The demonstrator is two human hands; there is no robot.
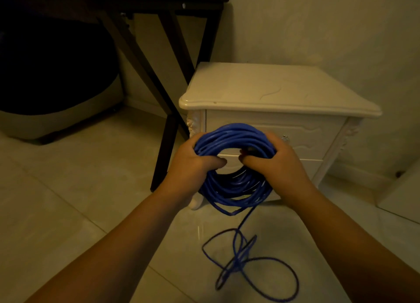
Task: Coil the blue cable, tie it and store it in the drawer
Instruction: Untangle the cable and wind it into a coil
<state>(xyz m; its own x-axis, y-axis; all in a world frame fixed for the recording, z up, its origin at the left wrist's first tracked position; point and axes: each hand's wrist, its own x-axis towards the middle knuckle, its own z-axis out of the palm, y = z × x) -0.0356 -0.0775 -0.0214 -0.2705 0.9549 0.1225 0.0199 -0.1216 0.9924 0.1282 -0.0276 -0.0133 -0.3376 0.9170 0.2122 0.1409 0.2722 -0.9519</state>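
A thick coil of blue cable (234, 134) hangs in the air in front of a white bedside cabinet (268, 87). My left hand (195, 164) grips the coil's left side, thumb through the ring. My right hand (272, 162) grips its right side the same way. A loose tail of the cable (247, 259) drops from the coil's bottom and lies in tangled loops on the tiled floor. The cabinet's top drawer (306, 134), with a small knob, is shut behind my hands.
A dark table with slanted legs (163, 59) stands left of the cabinet. Under it sits a dark rounded seat with a pale base (56, 112). A wall runs behind the cabinet. Pale floor tiles (68, 189) spread to the left.
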